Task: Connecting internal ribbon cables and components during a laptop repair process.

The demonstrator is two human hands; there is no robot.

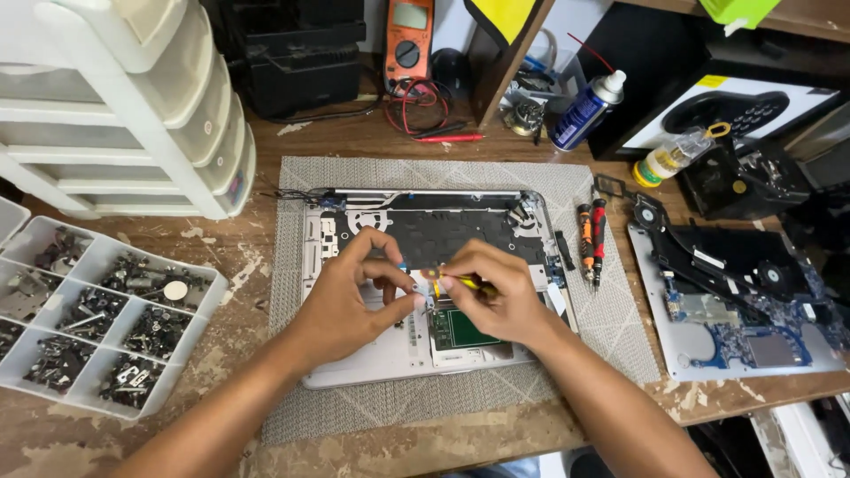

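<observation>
Head view: we pinch a yellow-handled tool [462, 283] in right hand [496, 296], left hand [350, 296] fingers narrowed steadying the opened laptop [354, 363] mid-table.

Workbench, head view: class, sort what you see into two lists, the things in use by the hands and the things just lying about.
In use:
left hand
right hand
yellow-handled tool
opened laptop shell
grey mat

Lying about:
multimeter
spray can
two spare screwdrivers
removed circuit board
parts tray
white drawer unit
small glue bottle

At the back stands an orange multimeter [408, 40] with a grey screen; right, a white-and-black box [731, 113], blue-labelled spray can [586, 110]
</observation>
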